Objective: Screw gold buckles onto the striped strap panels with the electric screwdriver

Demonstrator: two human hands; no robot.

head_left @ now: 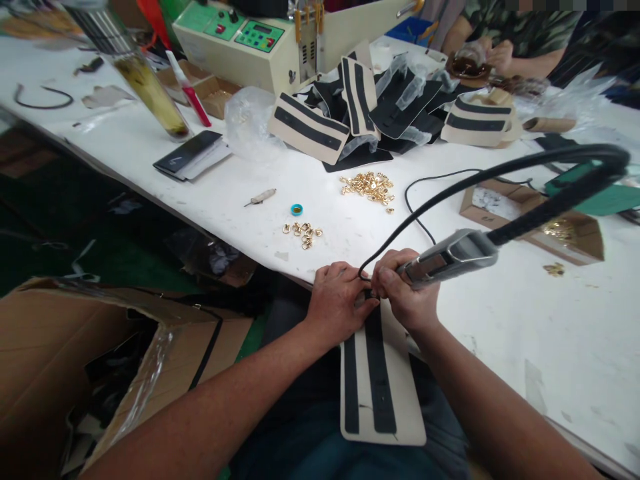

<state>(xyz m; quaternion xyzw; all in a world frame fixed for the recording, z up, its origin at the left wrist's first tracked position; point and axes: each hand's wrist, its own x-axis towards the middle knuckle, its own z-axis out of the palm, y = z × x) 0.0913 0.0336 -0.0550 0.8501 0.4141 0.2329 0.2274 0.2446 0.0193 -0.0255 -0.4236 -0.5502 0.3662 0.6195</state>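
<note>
A beige card with two black straps lies over my lap, its top end at the table edge. My left hand is closed and pinches the card's upper end. My right hand is wrapped round a grey metal hand tool whose thick black hose arcs up and right; the tool's tip meets the strap top between my hands, where the contact point is hidden. A small group of gold buckles and a larger heap lie on the white table beyond my hands.
A pile of strapped cards and a beige machine stand at the back. A glass bottle, a phone, a blue ring and cardboard trays sit around. An open carton stands left. Another person's hands work far right.
</note>
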